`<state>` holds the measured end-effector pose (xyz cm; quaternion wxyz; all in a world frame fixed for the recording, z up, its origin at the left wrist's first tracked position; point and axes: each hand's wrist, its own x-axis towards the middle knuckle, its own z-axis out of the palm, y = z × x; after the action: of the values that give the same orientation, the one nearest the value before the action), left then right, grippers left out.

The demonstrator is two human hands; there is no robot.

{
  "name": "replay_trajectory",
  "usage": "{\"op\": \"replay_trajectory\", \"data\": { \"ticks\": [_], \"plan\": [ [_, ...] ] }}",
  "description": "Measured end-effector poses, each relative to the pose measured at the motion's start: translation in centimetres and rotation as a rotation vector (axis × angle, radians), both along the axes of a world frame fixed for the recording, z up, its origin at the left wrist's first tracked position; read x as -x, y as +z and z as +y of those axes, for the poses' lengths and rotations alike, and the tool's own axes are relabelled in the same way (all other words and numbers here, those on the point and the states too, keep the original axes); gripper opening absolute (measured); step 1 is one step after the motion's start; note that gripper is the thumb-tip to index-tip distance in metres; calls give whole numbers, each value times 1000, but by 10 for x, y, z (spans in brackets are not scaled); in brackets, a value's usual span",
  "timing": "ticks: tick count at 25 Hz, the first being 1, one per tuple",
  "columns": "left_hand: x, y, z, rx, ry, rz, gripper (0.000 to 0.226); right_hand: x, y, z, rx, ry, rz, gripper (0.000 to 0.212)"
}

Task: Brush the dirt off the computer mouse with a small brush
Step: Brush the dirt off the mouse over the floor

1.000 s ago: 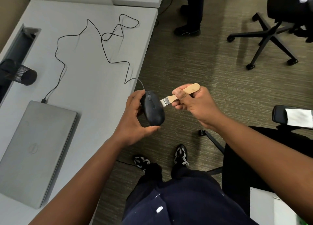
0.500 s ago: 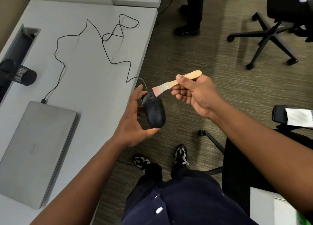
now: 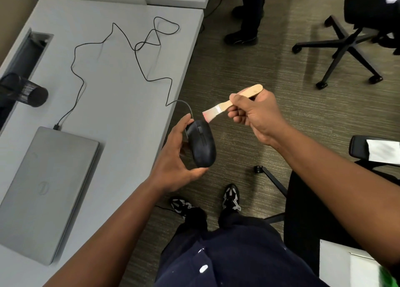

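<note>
black plastic, the computer mouse [image 3: 201, 144] sits upright-ish in the air just off the desk [image 3: 121, 87] edge, above the carpet, held by the left hand [image 3: 173, 157]: thumb under its rear end, fingertips curled up to its front by the cable exit. the right hand [image 3: 257, 116] pinches the wooden handle of the small brush [image 3: 227, 106], thumb on top and fingers wrapped beneath, with the bristles angled down-left at the mouse's front right corner, touching or a hair off it; i cannot tell which

the head view is the only one, so this is judged from it alone. the mouse is clamped only end to end, so a hard stroke along its back could twist it out of the hand and drop it to the floor. its cable [image 3: 138, 46] runs in loose loops across the desk to the closed laptop [image 3: 45, 187]; pulling the mouse further away could take up the slack and tug the plug or drag the laptop

room is decent: open carpet lies below and to the right of the hands, and the nearest chair base [image 3: 344, 48] stands well apart. the desk edge lies just beside the left knuckles, so strokes are better swept away from it
</note>
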<state>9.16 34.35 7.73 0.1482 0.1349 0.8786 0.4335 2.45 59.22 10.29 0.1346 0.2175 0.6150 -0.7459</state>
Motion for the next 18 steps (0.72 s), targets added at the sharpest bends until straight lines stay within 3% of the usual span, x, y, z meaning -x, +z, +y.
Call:
{"op": "replay_trajectory", "data": {
  "ticks": [3, 9, 12, 15, 18],
  "plan": [
    [2, 3, 1, 1, 2, 7, 132, -2, 2, -6, 110, 61, 6, 12],
    [0, 1, 0, 7, 7, -9, 129, -5, -3, -5, -108, 51, 121, 11],
    [-2, 1, -1, 9, 6, -27, 131, -8, 1, -7, -8, 26, 189, 9],
    [0, 3, 2, -8, 4, -25, 132, -9, 3, -13, 83, 51, 143, 8],
    [0, 0, 1, -60, 37, -45, 134, -12, -2, -13, -17, 56, 98, 8]
  ]
}}
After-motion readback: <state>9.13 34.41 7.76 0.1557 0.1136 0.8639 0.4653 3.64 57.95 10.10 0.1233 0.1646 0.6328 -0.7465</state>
